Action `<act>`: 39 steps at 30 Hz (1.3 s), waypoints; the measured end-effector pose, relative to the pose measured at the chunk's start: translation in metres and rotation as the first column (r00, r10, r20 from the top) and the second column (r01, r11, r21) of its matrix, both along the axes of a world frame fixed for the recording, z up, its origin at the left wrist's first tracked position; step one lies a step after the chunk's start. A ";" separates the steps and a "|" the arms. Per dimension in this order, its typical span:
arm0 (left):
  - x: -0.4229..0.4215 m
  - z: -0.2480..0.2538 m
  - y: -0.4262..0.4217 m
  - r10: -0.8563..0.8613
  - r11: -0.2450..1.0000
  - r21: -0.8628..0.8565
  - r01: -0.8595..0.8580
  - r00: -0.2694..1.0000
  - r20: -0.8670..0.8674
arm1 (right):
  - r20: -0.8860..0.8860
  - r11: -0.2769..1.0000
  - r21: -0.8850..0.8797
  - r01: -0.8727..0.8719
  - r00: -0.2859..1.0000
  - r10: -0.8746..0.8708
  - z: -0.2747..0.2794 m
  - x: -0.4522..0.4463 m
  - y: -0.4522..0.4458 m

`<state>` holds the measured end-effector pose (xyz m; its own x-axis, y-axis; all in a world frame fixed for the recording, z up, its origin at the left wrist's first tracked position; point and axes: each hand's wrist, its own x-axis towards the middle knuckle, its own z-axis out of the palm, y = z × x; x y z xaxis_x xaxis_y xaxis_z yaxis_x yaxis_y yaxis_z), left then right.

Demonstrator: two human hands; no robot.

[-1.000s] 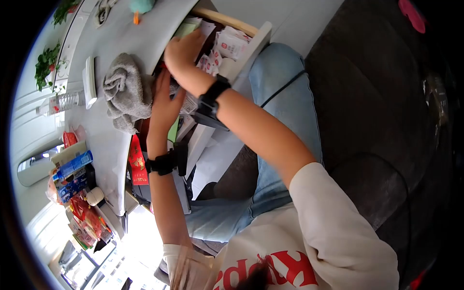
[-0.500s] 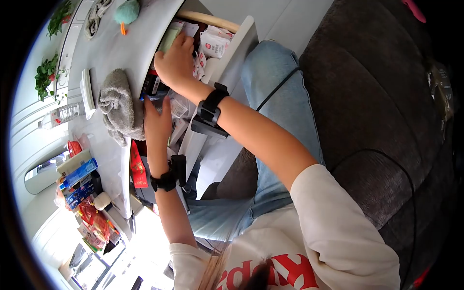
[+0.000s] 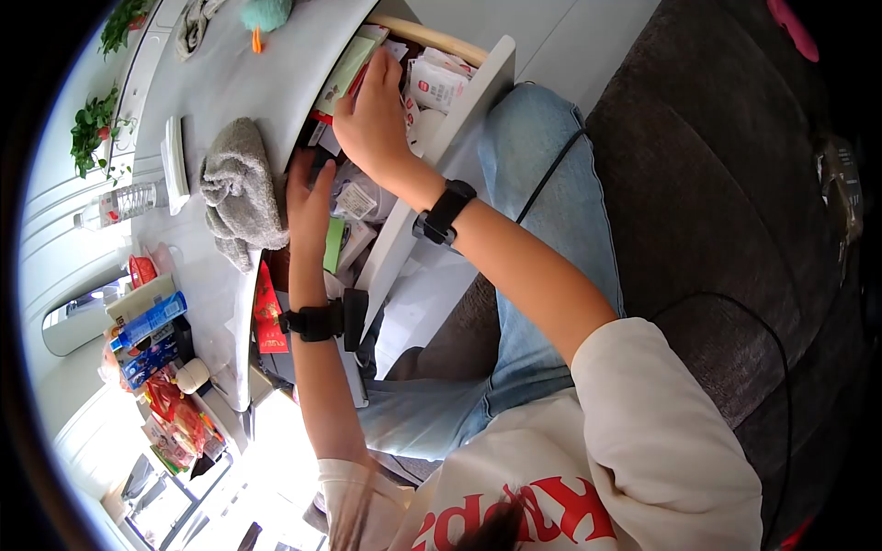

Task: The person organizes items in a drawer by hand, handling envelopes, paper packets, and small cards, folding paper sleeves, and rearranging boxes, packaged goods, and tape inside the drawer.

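Observation:
A pulled-out drawer (image 3: 432, 124) is packed with small items. My right hand (image 3: 372, 124) is inside it, fingers bent together beside a pale green packet (image 3: 347, 73) with red edging. Its fingertips are hidden, so what they hold cannot be made out. My left hand (image 3: 310, 197) reaches in below, thumb and fingers around a black item (image 3: 322, 160) that is partly covered. Nearby lie white sachets (image 3: 436, 84) with red print, a clear bag with a label (image 3: 356, 200) and a bright green card (image 3: 334, 242). Both wrists wear black straps.
A grey knitted cloth (image 3: 241, 184) lies at the tabletop's edge. Beyond it are a white box (image 3: 175, 165), a plastic bottle (image 3: 124, 204) and a teal plush (image 3: 266, 13). A red envelope (image 3: 268, 312) hangs below the edge. A black cable (image 3: 551, 170) crosses my right knee.
The view has shifted, moving the scene slightly right. My right hand has moved off the green packet, exposing more of it. My left hand has moved deeper into the drawer, by the black item.

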<state>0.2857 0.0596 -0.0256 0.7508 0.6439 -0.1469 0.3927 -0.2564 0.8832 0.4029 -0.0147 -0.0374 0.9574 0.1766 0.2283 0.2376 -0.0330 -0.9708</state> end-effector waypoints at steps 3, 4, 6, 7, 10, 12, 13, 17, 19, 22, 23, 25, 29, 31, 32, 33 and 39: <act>0.004 0.000 0.000 -0.033 0.999 -0.005 0.033 0.999 0.007 | 0.081 0.999 -0.039 0.024 0.996 -0.021 -0.001 0.005 0.001; 0.006 0.001 0.001 -0.053 0.999 0.005 0.053 0.999 -0.007 | 0.073 0.999 -0.048 0.003 0.997 0.000 -0.002 0.006 0.002; 0.009 0.003 0.001 -0.067 0.997 0.042 0.068 0.997 -0.030 | 0.057 0.997 -0.065 -0.036 0.998 0.040 -0.005 0.007 0.004; 0.010 0.003 0.001 -0.075 0.995 0.059 0.077 0.996 -0.042 | 0.073 0.993 -0.110 -0.043 0.996 0.051 -0.006 0.006 0.005; 0.014 0.003 0.000 -0.145 0.987 0.064 0.144 0.989 0.002 | 0.104 0.975 -0.217 -0.052 0.992 0.076 -0.010 0.003 0.010; 0.018 0.005 -0.003 -0.170 0.984 0.063 0.169 0.985 0.007 | 0.106 0.968 -0.245 -0.052 0.991 0.080 -0.010 -0.001 0.013; 0.019 0.007 -0.004 -0.183 0.981 0.064 0.182 0.983 0.009 | 0.118 0.969 -0.243 -0.045 0.990 0.076 -0.009 -0.002 0.012; 0.033 -0.010 0.002 -0.197 0.944 0.271 0.190 0.980 -0.004 | 0.130 0.954 -0.296 -0.036 0.988 0.077 -0.004 -0.010 0.003; 0.037 -0.010 0.004 -0.188 0.937 0.295 0.190 0.981 -0.034 | 0.147 0.947 -0.321 -0.034 0.985 0.085 -0.002 -0.012 0.001; 0.040 -0.015 0.013 -0.193 0.931 0.306 0.197 0.980 -0.043 | 0.197 0.947 -0.319 -0.021 0.977 0.087 -0.005 -0.015 0.003; 0.040 -0.017 0.013 -0.190 0.929 0.315 0.196 0.980 -0.051 | 0.205 0.946 -0.324 -0.015 0.975 0.085 -0.006 -0.015 0.004; 0.041 -0.019 0.015 -0.187 0.921 0.335 0.198 0.980 -0.064 | 0.221 0.945 -0.326 -0.015 0.971 0.092 -0.004 -0.015 0.004; 0.040 -0.013 0.012 -0.247 0.849 0.443 0.288 0.957 -0.149 | 0.223 0.951 -0.305 -0.046 0.968 0.119 -0.003 -0.013 0.004; 0.041 -0.009 0.005 -0.237 0.899 0.371 0.232 0.971 -0.031 | 0.207 0.954 -0.293 -0.060 0.970 0.125 -0.004 -0.009 0.006; 0.042 -0.009 0.004 -0.236 0.907 0.356 0.225 0.972 -0.013 | 0.195 0.955 -0.290 -0.068 0.972 0.129 -0.005 -0.008 0.009; 0.041 -0.009 0.003 -0.231 0.915 0.340 0.216 0.973 0.004 | 0.180 0.955 -0.287 -0.081 0.974 0.136 -0.005 -0.007 0.010; 0.042 -0.015 0.013 -0.208 0.952 0.235 0.197 0.978 0.023 | 0.092 0.969 -0.227 -0.099 0.988 0.122 -0.004 -0.008 0.010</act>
<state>0.3279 0.0723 -0.0409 0.8714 0.4898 0.0258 0.2708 -0.5243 0.8074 0.3951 -0.0048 -0.0416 0.9022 0.3372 0.2690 0.3512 -0.2121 -0.9120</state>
